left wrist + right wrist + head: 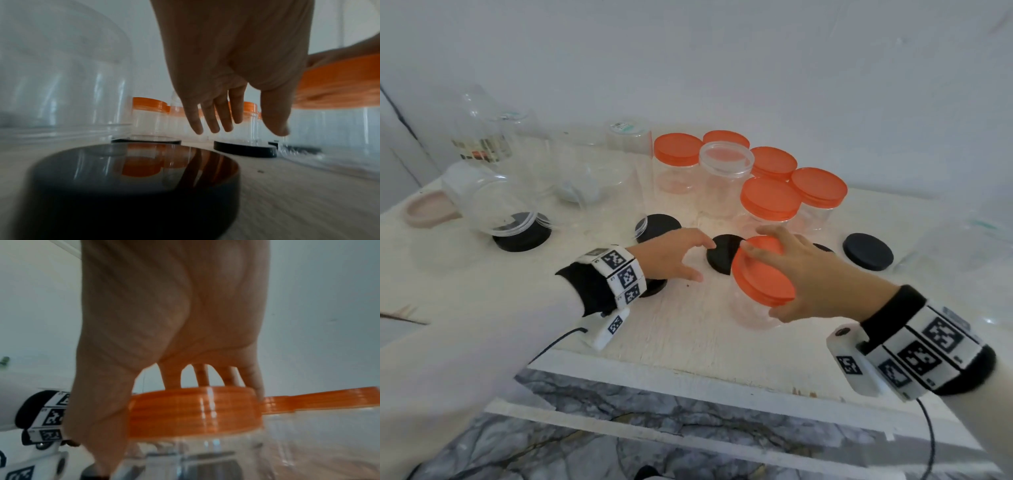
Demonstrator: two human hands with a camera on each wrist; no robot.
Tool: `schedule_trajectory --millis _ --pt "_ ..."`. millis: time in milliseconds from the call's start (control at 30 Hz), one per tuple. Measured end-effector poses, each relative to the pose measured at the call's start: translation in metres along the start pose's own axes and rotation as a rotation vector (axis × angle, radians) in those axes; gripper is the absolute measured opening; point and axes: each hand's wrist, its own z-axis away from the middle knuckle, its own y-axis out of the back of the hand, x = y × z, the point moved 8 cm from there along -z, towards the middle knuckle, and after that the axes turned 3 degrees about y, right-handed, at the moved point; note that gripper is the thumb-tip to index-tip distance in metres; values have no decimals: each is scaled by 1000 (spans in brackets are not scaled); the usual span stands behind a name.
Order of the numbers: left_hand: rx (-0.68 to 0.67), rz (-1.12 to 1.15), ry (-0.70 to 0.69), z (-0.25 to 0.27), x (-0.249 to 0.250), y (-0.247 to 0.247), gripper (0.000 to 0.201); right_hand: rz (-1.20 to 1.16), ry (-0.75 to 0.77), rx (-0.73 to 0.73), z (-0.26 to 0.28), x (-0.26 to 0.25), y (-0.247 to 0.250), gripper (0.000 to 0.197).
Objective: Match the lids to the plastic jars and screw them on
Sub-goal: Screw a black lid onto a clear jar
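- I see the orange lid [762, 274] seated on a clear jar [751, 313] near the front middle of the white table [688, 342], the jar tilted toward me.
- My right hand [811, 274] covers that lid from above, fingers and thumb curled round its rim; the right wrist view shows the fingertips [258, 386] against the lid's edge.
- My left hand [671, 253] hovers just left of the jar, fingers spread wide and relaxed, holding nothing, above a black lid [722, 253] lying flat on the table.
- Another black lid [135, 181] sits right under the left wrist, filling that camera's foreground.
- Behind the held jar stands a cluster of capped jars [770, 205] with orange lids, and among them one clear-lidded jar [724, 178].
- A further black lid [868, 251] lies to the right, well apart from my right hand.
- On the left, several large clear jars [496, 202] lie or stand uncapped, one resting on a black lid [522, 236].
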Motion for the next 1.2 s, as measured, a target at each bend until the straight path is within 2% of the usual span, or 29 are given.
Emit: schedule_trajectory --millis 133,233,333,467,533,667,800,900,1200 --pt "-39 -223 -70 -25 13 -16 63 9 -52 97 15 20 -1 90" --pt "-73 -336 -50 -42 11 -27 71 -16 -102 170 23 31 -3 84" --pt "-112 -330 2 -49 3 -34 69 -82 -89 261 28 36 -3 79" --pt "-77 -295 -9 -43 5 -27 65 -94 -46 340 30 37 -4 76" --pt "-77 -291 1 -35 7 -20 68 -131 -45 344 29 40 -4 78" --pt "-107 -295 30 -21 0 -15 68 -133 43 234 22 39 -9 82" --pt "-130 -212 83 -11 -7 -15 65 -120 49 228 9 36 -4 78" --pt "-56 -191 92 -3 -7 0 65 -109 47 240 -2 33 0 75" --pt "294 -13 95 47 -29 64 76 -117 162 396 -45 10 7 60"
